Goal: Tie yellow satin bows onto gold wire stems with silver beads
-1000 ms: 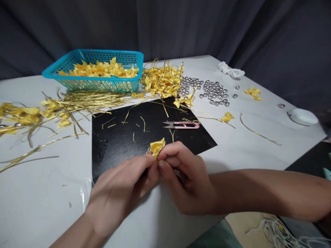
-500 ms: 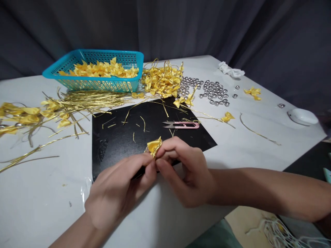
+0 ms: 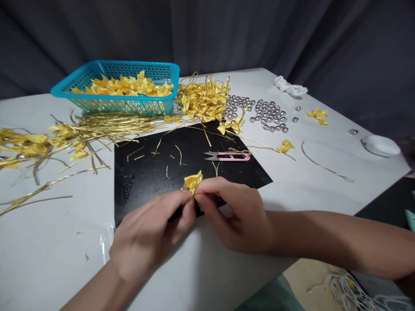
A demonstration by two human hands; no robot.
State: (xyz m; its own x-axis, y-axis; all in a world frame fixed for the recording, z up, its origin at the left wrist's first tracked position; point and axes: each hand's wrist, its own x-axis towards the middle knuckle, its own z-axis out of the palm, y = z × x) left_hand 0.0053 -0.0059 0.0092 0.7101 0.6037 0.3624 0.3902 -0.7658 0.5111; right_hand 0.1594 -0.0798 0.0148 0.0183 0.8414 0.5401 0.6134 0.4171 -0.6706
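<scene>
Over the near edge of a black mat (image 3: 145, 172), both hands meet at a small yellow ribbon bow (image 3: 192, 182) with gold cord at its base. My left hand (image 3: 152, 229) pinches the bow's lower end between thumb and forefinger. From the other side, my right hand (image 3: 236, 211) has its thumb and forefinger closed on the gold cord, right beside the left fingertips; the exact grip is partly hidden. Beyond the hands, pink thread snips (image 3: 227, 156) lie on the mat among short snippets of gold cord.
A blue basket (image 3: 113, 98) of yellow bows stands at the back left, with gold cords (image 3: 113, 125) before it. A heap of corded bows (image 3: 204, 101) and silver beads (image 3: 269, 113) lie to its right. A white dish (image 3: 381, 145) sits near the right edge.
My right thumb and forefinger have come together at the base of the bow and closed on the cord. The left hand keeps its pinch, almost unmoved.
</scene>
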